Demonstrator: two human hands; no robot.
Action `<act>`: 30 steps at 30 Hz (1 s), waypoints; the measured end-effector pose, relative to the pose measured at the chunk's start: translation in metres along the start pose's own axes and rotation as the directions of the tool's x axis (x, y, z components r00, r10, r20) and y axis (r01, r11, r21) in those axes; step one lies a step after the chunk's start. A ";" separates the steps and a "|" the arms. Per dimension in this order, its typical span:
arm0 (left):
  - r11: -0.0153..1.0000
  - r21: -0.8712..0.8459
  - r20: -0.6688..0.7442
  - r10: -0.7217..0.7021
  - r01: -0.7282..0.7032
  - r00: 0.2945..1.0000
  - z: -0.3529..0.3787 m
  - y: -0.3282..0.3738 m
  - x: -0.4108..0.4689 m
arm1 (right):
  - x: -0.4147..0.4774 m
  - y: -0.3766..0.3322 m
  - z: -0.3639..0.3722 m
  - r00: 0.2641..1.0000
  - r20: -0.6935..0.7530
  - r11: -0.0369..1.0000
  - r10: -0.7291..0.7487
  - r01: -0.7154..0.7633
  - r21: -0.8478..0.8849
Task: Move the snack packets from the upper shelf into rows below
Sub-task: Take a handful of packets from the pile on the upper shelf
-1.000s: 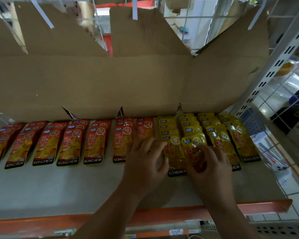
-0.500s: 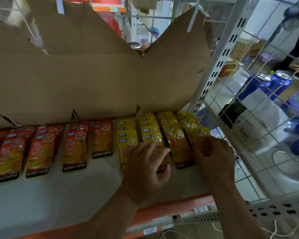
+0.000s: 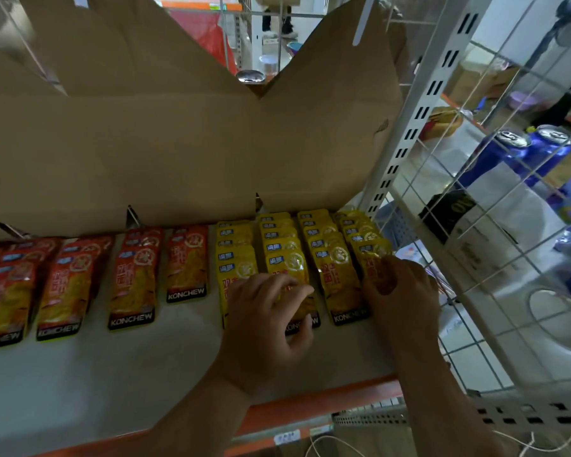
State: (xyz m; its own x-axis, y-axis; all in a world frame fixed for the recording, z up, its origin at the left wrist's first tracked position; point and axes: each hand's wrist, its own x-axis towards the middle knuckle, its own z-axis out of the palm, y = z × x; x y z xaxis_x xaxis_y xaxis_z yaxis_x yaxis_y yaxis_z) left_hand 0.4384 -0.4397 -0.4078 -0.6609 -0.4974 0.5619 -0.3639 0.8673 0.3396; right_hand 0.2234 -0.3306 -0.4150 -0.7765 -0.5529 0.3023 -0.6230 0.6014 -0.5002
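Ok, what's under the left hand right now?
The left hand lies over the front yellow packets of the two leftmost yellow rows, on the white shelf. Their lower halves are covered, so whether fingers pinch one is hidden.
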 end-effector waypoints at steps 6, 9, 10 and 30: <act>1.000 0.002 0.000 -0.002 0.002 1.000 0.000 0.000 0.000 | 0.002 0.001 0.003 1.000 0.016 1.000 -0.009 0.009 -0.012; 1.000 -0.005 0.003 -0.005 0.006 1.000 0.000 0.001 0.000 | 0.002 0.000 0.002 1.000 0.019 1.000 -0.012 0.013 -0.015; 1.000 -0.006 0.008 -0.009 0.009 1.000 0.000 0.000 0.000 | 0.002 0.000 0.002 1.000 0.020 1.000 -0.010 0.010 -0.010; 0.990 0.086 0.044 -0.115 0.111 0.992 -0.037 -0.019 -0.019 | -0.014 -0.024 -0.021 0.990 0.079 0.985 -0.117 0.106 0.135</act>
State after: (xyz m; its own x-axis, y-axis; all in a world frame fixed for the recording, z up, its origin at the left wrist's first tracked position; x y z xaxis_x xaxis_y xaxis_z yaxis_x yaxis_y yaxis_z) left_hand 0.4819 -0.4471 -0.3974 -0.6429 -0.5924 0.4855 -0.4901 0.8053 0.3337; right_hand 0.2472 -0.3254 -0.3905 -0.6883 -0.6632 0.2939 -0.6829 0.4560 -0.5707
